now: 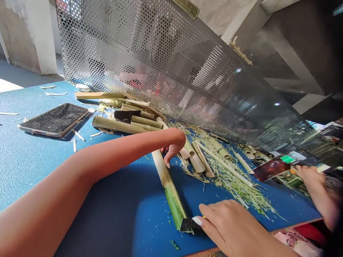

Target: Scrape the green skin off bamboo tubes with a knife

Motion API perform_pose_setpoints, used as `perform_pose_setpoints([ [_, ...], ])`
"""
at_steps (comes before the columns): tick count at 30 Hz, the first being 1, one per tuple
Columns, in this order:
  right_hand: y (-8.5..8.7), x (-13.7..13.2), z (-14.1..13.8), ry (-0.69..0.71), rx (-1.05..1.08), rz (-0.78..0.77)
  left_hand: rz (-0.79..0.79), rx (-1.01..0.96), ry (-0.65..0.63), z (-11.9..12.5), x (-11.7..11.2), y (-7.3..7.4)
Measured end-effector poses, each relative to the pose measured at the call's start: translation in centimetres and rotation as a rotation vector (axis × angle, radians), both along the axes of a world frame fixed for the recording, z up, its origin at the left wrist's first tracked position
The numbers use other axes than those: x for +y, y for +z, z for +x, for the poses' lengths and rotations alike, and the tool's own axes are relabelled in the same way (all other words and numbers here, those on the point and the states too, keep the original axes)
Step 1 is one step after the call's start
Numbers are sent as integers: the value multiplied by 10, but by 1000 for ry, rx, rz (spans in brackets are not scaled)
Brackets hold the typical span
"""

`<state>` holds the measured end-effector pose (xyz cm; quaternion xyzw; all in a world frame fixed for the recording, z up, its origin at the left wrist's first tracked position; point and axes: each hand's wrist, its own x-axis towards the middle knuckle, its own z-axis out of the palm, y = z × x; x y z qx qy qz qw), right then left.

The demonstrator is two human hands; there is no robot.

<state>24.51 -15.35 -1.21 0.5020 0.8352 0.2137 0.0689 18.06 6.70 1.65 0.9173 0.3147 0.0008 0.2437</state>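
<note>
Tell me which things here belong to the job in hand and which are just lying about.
In the job:
part-green bamboo strip
dark-bladed knife, at its near end
right hand, on the knife
left hand, by the strip

Apparently lying about:
phone
bottle
loose bamboo pieces
shavings

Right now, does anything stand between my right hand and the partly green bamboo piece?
Only the dark flat tool in the right hand, at the green near end of the bamboo piece; nothing else visible does.
</note>
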Motion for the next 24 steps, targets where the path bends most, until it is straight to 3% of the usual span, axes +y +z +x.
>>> perform_pose_setpoints([
  [3,-1,3,10,-53,49,-4,-111,416,-13,0,1,5],
  [5,2,8,20,-108,98,47,-86,506,-115,-6,3,10],
  [9,10,16,46,-230,220,136,29,287,-470,-38,6,15],
  [11,10,16,58,-288,269,156,43,120,-667,-62,4,10],
  [13,7,15,66,-332,282,187,45,11,-769,-86,2,0],
  [18,-9,16,70,-337,242,276,119,-158,-651,-133,-3,-19],
  [21,-18,17,67,-322,268,263,116,-152,-551,-156,-8,-17],
  [24,-28,20,65,-321,308,251,151,-153,-369,-182,-21,-13],
])
